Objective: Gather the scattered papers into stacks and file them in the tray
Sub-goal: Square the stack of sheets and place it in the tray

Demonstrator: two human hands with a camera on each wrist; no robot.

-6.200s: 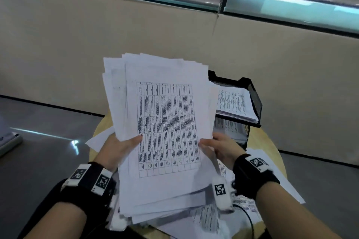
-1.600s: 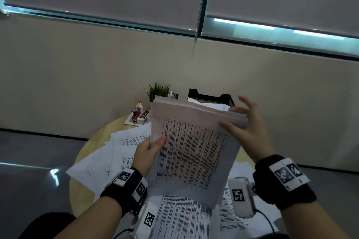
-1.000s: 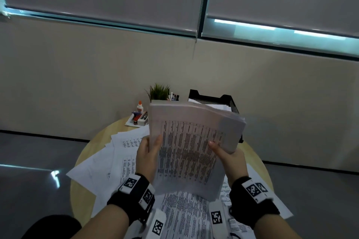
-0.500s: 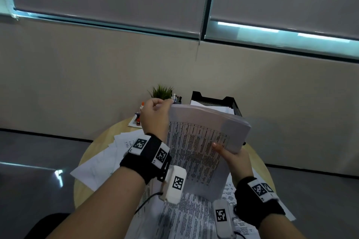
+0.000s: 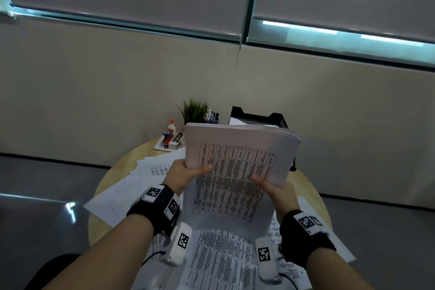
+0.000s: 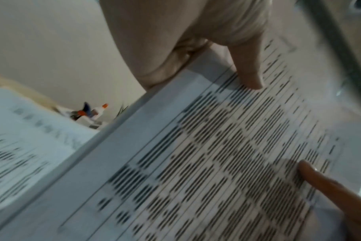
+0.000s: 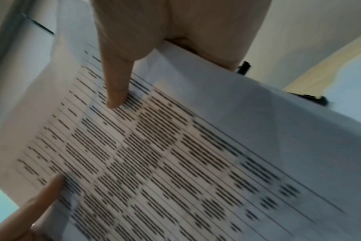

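Note:
I hold a thick stack of printed papers [image 5: 237, 167] upright over the round wooden table [image 5: 110, 176]. My left hand [image 5: 186, 172] grips its left edge, thumb across the printed front sheet [image 6: 216, 146]. My right hand [image 5: 273, 188] grips the right edge, thumb lying on the front sheet [image 7: 175, 146]. The fingers of both hands are hidden behind the stack. The black mesh tray [image 5: 259, 119], with paper in it, stands behind the stack at the table's far side. More loose sheets [image 5: 141, 186] lie on the table under and left of the stack.
A small potted plant [image 5: 194, 110], a pen cup [image 5: 211, 117] and a white holder with a glue bottle [image 5: 171, 127] stand at the table's far left. A beige wall runs close behind. Grey floor lies on both sides of the table.
My left hand has dropped from the stack's top left corner back down to its left edge. The right hand keeps its grip low on the right edge. The stack stays upright.

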